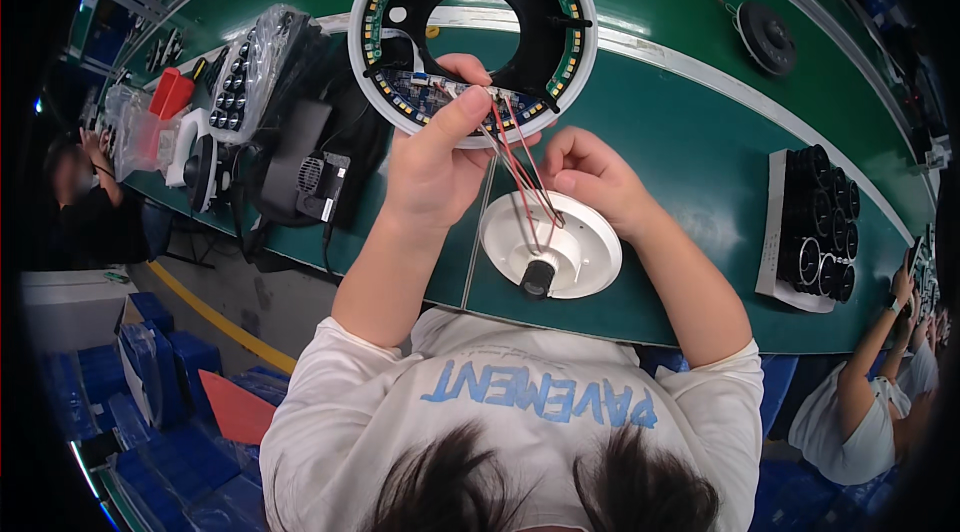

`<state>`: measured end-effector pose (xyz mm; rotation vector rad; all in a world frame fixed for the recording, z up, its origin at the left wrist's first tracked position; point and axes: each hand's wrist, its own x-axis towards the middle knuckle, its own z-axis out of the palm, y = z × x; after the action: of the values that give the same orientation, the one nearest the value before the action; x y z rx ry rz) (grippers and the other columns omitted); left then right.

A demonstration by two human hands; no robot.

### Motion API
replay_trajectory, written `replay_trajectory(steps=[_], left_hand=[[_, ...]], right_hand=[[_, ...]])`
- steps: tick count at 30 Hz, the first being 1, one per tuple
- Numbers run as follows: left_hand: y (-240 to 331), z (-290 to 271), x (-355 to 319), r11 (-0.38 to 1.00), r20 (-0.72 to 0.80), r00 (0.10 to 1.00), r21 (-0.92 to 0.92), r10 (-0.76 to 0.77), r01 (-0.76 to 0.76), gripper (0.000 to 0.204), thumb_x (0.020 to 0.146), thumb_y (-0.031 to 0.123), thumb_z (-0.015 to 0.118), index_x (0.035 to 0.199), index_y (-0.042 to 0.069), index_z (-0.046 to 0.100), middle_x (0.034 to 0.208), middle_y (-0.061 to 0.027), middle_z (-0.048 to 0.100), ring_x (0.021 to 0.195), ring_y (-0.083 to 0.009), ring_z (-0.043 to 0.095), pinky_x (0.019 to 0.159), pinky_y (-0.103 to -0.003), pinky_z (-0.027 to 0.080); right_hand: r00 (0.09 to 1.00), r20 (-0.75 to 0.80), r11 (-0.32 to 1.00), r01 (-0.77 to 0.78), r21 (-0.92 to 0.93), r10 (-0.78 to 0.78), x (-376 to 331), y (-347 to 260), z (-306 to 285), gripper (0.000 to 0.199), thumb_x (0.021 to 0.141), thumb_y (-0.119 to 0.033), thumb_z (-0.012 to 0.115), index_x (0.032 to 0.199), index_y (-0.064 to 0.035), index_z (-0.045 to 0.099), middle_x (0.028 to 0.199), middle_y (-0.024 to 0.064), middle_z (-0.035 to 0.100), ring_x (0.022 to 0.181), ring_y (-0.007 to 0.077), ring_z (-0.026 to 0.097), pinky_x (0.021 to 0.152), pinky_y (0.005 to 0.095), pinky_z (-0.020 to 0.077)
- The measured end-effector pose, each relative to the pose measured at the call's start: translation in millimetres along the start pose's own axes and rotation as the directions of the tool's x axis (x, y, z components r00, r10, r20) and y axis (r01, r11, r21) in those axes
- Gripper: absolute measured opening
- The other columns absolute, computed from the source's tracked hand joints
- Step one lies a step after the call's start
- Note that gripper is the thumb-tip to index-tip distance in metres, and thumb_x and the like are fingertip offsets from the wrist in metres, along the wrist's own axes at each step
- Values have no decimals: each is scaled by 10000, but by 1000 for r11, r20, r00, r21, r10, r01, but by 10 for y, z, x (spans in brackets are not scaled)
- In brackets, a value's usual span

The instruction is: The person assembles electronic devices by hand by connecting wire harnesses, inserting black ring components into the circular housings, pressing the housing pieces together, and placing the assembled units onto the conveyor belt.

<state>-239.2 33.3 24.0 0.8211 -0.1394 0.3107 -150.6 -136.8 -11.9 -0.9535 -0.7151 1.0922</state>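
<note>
My left hand [445, 147] grips a round white ring housing [590, 17] at its lower edge, thumb over the inside. Small LEDs line the ring, and a blue circuit board [420, 97] sits in its lower part under my thumb. Red, black and white wires [515, 167] run from the board down to a white dish-shaped part [590, 252] with a black camera lens [537, 279] on it. My right hand [595, 182] is closed, fingers curled, beside the wires and at the dish's upper edge; what its fingertips hold is hidden.
Black round parts [825, 222] stand in a white tray at right. A black round speaker-like part [765, 37] lies far right. At left are a bagged tray of black parts [240, 82], a black device [310, 172] and a red bin [172, 92]. Other people sit at both sides.
</note>
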Motion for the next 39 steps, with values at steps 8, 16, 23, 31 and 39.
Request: replay_trajectory(steps=[8, 16, 23, 31, 39], left_hand=[[78, 154, -1, 999, -124, 992, 34, 39, -35, 184, 804, 65, 550, 968, 43, 468, 828, -123, 603, 760, -239, 634, 697, -397, 545], [35, 210, -8, 987, -154, 976, 71, 152, -143, 227, 792, 2, 543, 991, 54, 447, 875, -138, 589, 797, -223, 612, 742, -391, 522], [15, 85, -14, 1000, -65, 997, 3, -30, 31, 208, 829, 102, 514, 1018, 80, 429, 929, -193, 590, 891, -324, 599, 826, -433, 485], [21, 196, -11, 993, -171, 983, -107, -67, 50, 168, 811, 65, 533, 966, 72, 467, 851, -163, 609, 782, -280, 627, 696, -395, 539], [87, 196, 7, 1000, -204, 979, -13, 16, -19, 167, 795, 50, 528, 954, 70, 482, 861, -157, 611, 799, -306, 623, 717, -368, 537]], right_hand=[[857, -500, 933, -68, -354, -127, 70, -145, -379, 127, 808, -213, 518, 822, -89, 542, 686, -63, 446, 618, 34, 385, 557, 171, 309], [923, -382, 890, -218, -402, 53, -5, -331, -560, 199, 685, -75, 426, 853, -61, 531, 668, -52, 432, 602, 51, 372, 553, 184, 308], [995, -97, 921, -33, -388, -5, 19, -310, -229, 475, 653, -55, 409, 1116, -12, 507, 1069, 83, 533, 1002, 174, 487, 849, 266, 386], [991, -28, 919, -133, -370, 132, 32, -303, -190, 439, 890, -354, 399, 1085, 7, 553, 1037, 98, 575, 948, 164, 522, 838, 285, 400], [969, -108, 823, -247, -511, 224, 5, -287, -288, 332, 888, -263, 433, 1064, -26, 583, 935, 44, 581, 804, 95, 515, 685, 242, 434]])
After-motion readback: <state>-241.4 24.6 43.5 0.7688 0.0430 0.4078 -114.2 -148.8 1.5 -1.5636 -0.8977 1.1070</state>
